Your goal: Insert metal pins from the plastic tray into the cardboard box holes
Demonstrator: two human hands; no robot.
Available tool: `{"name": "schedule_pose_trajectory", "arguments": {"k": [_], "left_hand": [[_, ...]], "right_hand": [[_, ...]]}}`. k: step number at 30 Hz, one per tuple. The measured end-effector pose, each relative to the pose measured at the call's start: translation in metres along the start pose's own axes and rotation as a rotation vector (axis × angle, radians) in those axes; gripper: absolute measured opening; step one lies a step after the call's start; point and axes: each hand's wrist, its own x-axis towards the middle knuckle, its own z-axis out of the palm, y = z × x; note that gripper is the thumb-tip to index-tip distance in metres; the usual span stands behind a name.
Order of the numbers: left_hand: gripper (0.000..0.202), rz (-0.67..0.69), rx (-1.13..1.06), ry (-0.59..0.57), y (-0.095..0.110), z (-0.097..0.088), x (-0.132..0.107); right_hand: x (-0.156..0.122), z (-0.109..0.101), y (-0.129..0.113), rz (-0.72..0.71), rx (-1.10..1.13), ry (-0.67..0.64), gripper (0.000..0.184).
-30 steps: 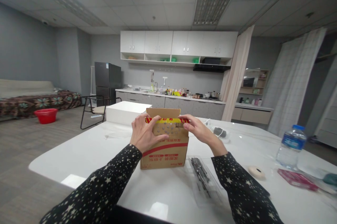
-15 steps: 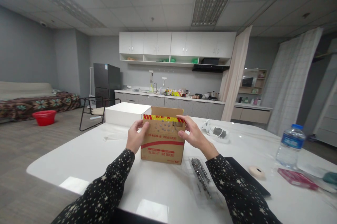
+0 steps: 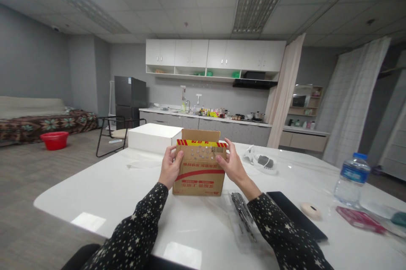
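A brown cardboard box point(image 3: 199, 179) with red print stands upright on the white table in front of me. Its near flap, edged with yellow and red tape, is raised, and another flap stands up behind it. My left hand point(image 3: 171, 166) grips the box's left side near the top, thumb on the front face. On the upper right corner, my right hand point(image 3: 233, 163) has its thumb against the front and its fingers round the side. The inside of the box is hidden from this angle.
A white box point(image 3: 152, 139) sits behind on the left. Metal tools point(image 3: 243, 213) in clear plastic, a black flat object point(image 3: 294, 215), a beige rounded object point(image 3: 311, 210), a water bottle point(image 3: 352, 181) and a pink packet point(image 3: 360, 219) lie rightward. A white device point(image 3: 261, 161) rests farther back.
Both hands have shifted slightly right in the view. The raised near flap with the tape has also moved a little to the right, and both hands keep their hold on the box.
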Motion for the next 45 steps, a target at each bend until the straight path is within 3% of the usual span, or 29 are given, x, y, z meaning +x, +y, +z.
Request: {"name": "schedule_pose_trajectory", "arguments": {"k": [3,8,12,17,30,45], "left_hand": [[0.056,0.024,0.013,0.028,-0.002,0.004,-0.001],[0.058,0.056,0.028,0.104,-0.007,0.007,0.001],[0.058,-0.006,0.033,0.029,-0.003,0.005,0.002],[0.055,0.036,0.106,0.020,0.002,0.005,0.000],[0.050,0.076,0.130,0.038,-0.003,0.003,-0.001],[0.044,0.126,0.175,0.058,-0.002,0.003,-0.003]], "right_hand": [[-0.002,0.005,0.005,0.021,0.035,0.055,0.103],[-0.002,0.016,0.017,-0.095,0.021,0.146,0.096],[-0.004,0.022,0.021,-0.144,-0.008,0.197,0.091],[-0.007,0.027,0.020,-0.195,-0.064,0.244,0.088],[-0.006,0.030,0.025,-0.237,-0.036,0.273,0.079],[-0.013,0.034,0.018,-0.174,0.029,0.273,0.083]]}}
